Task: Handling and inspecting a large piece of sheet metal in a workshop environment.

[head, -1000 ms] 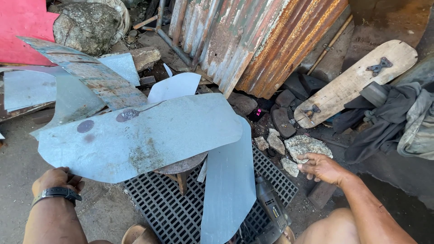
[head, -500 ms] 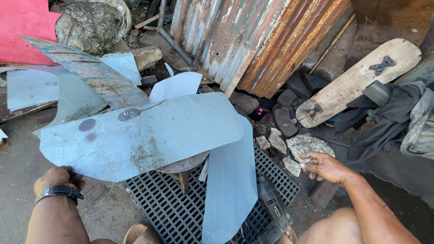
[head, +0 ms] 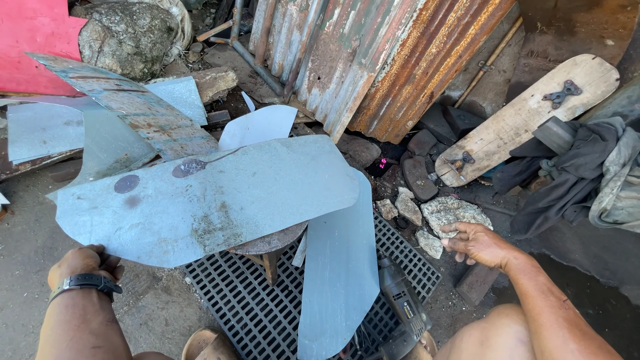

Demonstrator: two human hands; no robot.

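Note:
A large curved sheet of grey galvanised metal lies across a small round stool. My left hand, with a black wristband, grips the sheet's near left edge. A second long metal strip hangs down over a black plastic grid. My right hand is out to the right with its fingers curled, touching a flat grey stone; whether it pinches something small I cannot tell.
A dark power drill lies on the grid by my knee. Rusty corrugated sheets lean at the back. A wooden board with hinges, dark cloth, rocks and more cut metal pieces surround the spot.
Nearly still. My right hand has shifted slightly over the flat stone; my left hand keeps its hold on the sheet's edge.

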